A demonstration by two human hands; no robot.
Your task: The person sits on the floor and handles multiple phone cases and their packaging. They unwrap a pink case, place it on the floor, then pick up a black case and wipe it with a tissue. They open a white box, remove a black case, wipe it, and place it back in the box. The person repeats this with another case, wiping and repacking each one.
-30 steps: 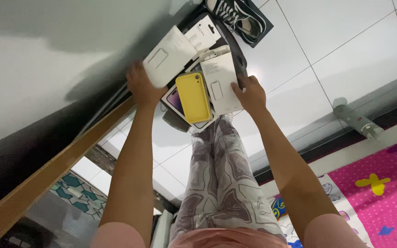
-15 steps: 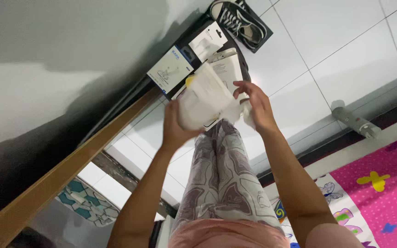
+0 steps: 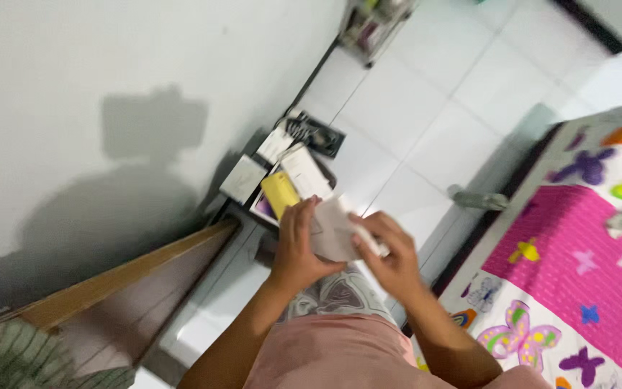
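While a flat yellow phone case lies among white cardboard boxes on the white tiled floor by the wall, the left hand and right hand together clasp a crumpled white paper packet above the lap.

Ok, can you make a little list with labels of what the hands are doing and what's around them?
left hand: grips a white packet from the left
right hand: grips the same packet from the right
past the hands: yellow phone case, white boxes on a dark stand
floor: white tiles, a grey bottle lying on it
right side: pink mat with butterflies
left side: white wall, wooden rail
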